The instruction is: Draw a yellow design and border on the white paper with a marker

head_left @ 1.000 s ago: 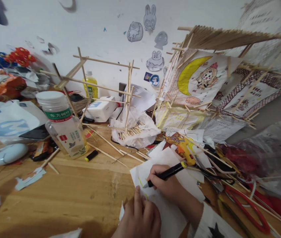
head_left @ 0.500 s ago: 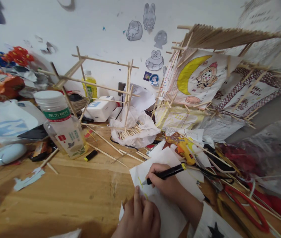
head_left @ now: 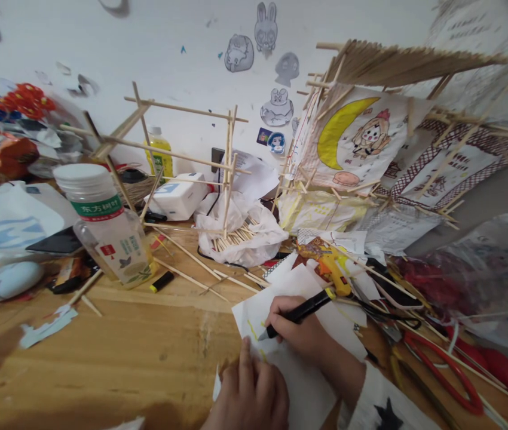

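Observation:
My right hand [head_left: 296, 331] grips a black marker [head_left: 301, 312] with a yellow end, its grey tip on or just over a sheet of white paper [head_left: 310, 388]. A few short yellow strokes [head_left: 253, 330] show on the sheet near the tip. My left hand [head_left: 251, 394] lies on the paper's lower left, index finger stretched out beside the strokes, holding nothing. The marker's black cap [head_left: 162, 281] with a yellow end rests on the wooden table further left.
A plastic bottle [head_left: 110, 233] stands left, before a wooden stick frame [head_left: 177, 155]. Behind the paper lie a bag of sticks [head_left: 254, 242] and a yellow glue gun [head_left: 337, 275]. Red-handled scissors [head_left: 446, 370] lie right. A decorated stick house [head_left: 352, 137] stands at the back.
The marker tip has shifted slightly down and right relative to the yellow strokes. My left hand stays in place on the paper, and the whole view has shifted a little.

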Tool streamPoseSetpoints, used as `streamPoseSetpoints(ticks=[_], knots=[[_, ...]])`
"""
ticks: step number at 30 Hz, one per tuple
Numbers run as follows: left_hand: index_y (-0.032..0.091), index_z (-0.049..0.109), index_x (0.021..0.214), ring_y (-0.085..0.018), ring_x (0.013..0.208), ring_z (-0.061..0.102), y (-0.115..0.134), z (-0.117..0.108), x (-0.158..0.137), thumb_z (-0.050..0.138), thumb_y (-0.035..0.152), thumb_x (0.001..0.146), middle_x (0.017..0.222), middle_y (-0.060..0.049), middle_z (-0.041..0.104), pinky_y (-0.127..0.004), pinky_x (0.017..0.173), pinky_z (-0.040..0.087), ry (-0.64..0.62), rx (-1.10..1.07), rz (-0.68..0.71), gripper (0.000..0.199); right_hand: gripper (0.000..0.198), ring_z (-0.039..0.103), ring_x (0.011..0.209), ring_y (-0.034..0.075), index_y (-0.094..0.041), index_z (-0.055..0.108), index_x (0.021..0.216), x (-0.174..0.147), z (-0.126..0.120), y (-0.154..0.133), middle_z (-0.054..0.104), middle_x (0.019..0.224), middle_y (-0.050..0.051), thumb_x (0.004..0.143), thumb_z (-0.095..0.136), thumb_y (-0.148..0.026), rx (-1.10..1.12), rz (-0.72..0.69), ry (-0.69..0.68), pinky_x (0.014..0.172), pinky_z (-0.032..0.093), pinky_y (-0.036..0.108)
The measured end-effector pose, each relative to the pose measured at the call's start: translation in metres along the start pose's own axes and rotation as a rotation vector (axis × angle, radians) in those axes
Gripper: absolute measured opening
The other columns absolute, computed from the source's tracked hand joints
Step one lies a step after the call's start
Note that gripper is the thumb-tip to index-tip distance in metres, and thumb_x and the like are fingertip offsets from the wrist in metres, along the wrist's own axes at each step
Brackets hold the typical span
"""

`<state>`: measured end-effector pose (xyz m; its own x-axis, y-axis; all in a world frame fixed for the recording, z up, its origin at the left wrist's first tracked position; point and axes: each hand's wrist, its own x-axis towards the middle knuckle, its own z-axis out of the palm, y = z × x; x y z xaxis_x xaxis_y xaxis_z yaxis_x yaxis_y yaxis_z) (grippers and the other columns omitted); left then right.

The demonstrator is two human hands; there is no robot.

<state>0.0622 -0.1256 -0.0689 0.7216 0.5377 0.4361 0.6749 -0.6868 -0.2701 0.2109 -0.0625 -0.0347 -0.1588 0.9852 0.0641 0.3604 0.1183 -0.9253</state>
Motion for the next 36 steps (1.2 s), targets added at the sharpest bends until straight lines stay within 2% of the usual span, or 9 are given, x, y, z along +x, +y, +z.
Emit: streamPoseSetpoints(ticks=[4, 15, 24, 28, 36], knots=[[0.016, 0.059, 0.097, -0.034, 0.093, 0.061, 0.0006, 0.0000, -0.0005, 0.047, 0.031, 0.084, 0.082, -0.010, 0.064, -0.036, 0.058, 0.047, -0.014, -0.001, -0.008, 0.023, 0.017, 0.044, 0.043, 0.009, -0.018, 0.052, 0.049, 0.0000, -0.0002, -0.0028, 0.048, 0.044, -0.005, 0.064, 0.048, -0.011, -0.023, -0.036, -0.010, 0.043, 0.033, 0.019], [0.017, 0.059, 0.097, -0.034, 0.092, 0.062, -0.0011, -0.0016, 0.0002, 0.050, 0.033, 0.083, 0.080, -0.009, 0.063, -0.034, 0.057, 0.047, 0.005, -0.012, -0.002, 0.023, 0.018, 0.043, 0.043, 0.009, -0.017, 0.052, 0.049, -0.0005, -0.0016, -0.0045, 0.047, 0.045, -0.006, 0.064, 0.048, -0.008, -0.024, 0.026, -0.032, 0.043, 0.032, 0.018], [0.016, 0.058, 0.099, -0.032, 0.092, 0.062, -0.0013, 0.0004, -0.0015, 0.048, 0.037, 0.085, 0.081, -0.008, 0.061, -0.033, 0.059, 0.045, 0.016, -0.012, 0.004, 0.027, 0.017, 0.043, 0.045, 0.009, -0.017, 0.052, 0.050, -0.0005, -0.0015, -0.0043, 0.048, 0.046, -0.005, 0.064, 0.048, -0.009, -0.014, -0.002, -0.034, 0.044, 0.032, 0.018], [0.017, 0.059, 0.101, -0.033, 0.096, 0.060, 0.0006, 0.0004, -0.0021, 0.046, 0.033, 0.087, 0.083, -0.009, 0.062, -0.035, 0.062, 0.045, -0.014, -0.020, -0.011, 0.026, 0.017, 0.042, 0.044, 0.009, -0.017, 0.051, 0.049, -0.0011, -0.0017, -0.0041, 0.047, 0.046, -0.005, 0.064, 0.047, -0.011, -0.003, -0.008, -0.027, 0.043, 0.031, 0.018], [0.018, 0.060, 0.100, -0.036, 0.095, 0.061, -0.0001, -0.0013, -0.0007, 0.049, 0.038, 0.085, 0.082, -0.010, 0.064, -0.037, 0.060, 0.047, -0.031, -0.027, -0.006, 0.028, 0.016, 0.043, 0.045, 0.009, -0.017, 0.052, 0.049, -0.0020, -0.0024, -0.0026, 0.048, 0.046, -0.005, 0.064, 0.048, -0.012, -0.011, 0.013, -0.059, 0.043, 0.031, 0.018]])
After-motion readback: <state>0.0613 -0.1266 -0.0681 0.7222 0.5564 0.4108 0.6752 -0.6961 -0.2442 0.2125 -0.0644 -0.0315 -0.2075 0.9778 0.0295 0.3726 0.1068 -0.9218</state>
